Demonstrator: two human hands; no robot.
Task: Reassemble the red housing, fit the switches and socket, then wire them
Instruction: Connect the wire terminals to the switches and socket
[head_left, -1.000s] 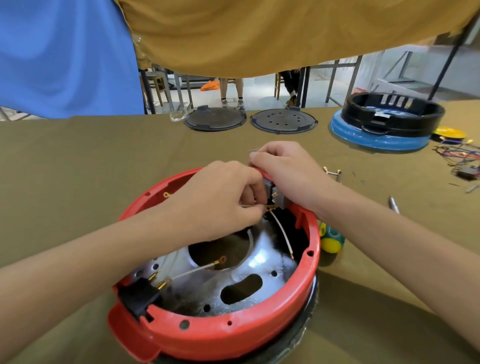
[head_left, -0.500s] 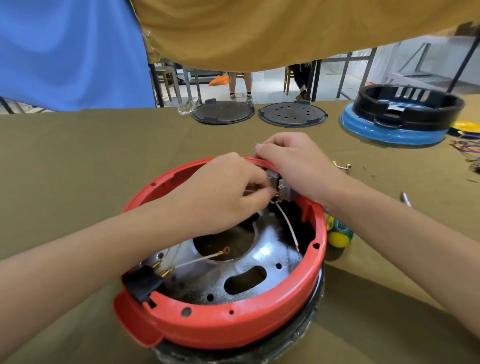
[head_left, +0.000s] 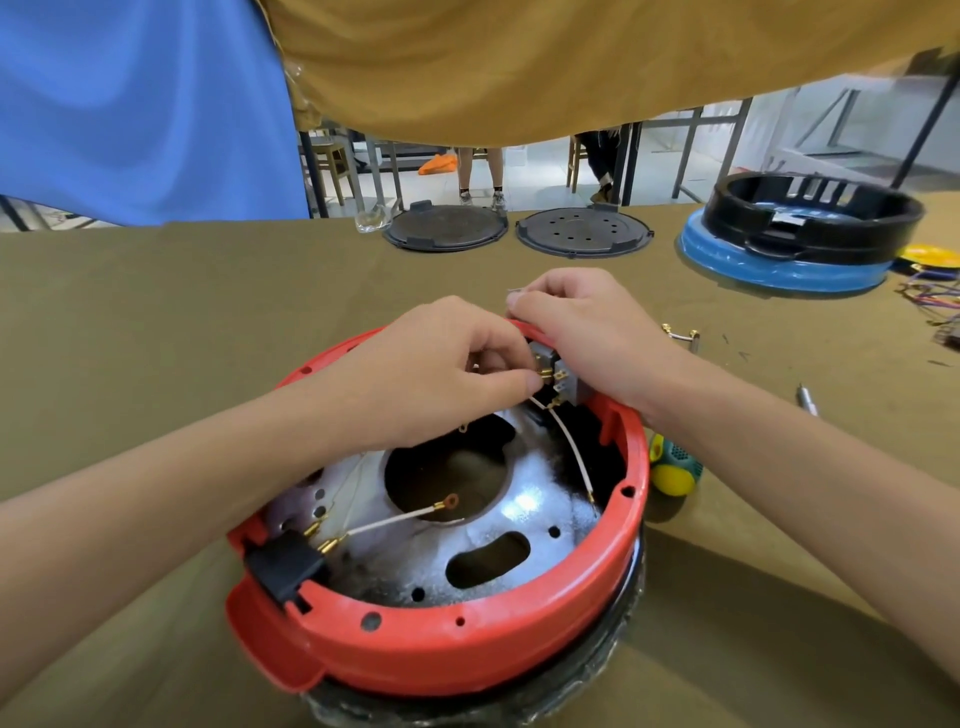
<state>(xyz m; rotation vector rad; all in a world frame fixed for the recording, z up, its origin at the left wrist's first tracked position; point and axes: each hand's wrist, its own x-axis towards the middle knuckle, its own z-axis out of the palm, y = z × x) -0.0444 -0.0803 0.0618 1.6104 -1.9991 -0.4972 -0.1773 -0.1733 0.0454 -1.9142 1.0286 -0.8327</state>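
Note:
The round red housing (head_left: 467, 644) lies open side up on the olive cloth, with a silver metal plate (head_left: 524, 525) inside. A grey switch (head_left: 563, 376) sits at its far rim. My right hand (head_left: 587, 332) presses on the rim and holds that switch from outside. My left hand (head_left: 441, 369) pinches a brass wire terminal (head_left: 545, 373) against the switch's tabs. A white wire (head_left: 574, 452) hangs from the switch. The black socket (head_left: 283, 564) sits in the near-left rim with brass terminals, and a loose white ring-lug wire (head_left: 410, 514) runs from it.
Two dark round lids (head_left: 447, 228) (head_left: 584, 231) lie at the table's far edge. A black ring on a blue base (head_left: 789, 249) stands far right, with coloured wires (head_left: 935, 296) beside it. A yellow-green screwdriver handle (head_left: 672, 467), a metal clip (head_left: 683, 335) and a metal tool tip (head_left: 808, 400) lie right of the housing.
Both hands stay at the switch on the far rim. My left thumb and finger have worked the brass terminal closer onto the switch tabs. The view has shifted slightly.

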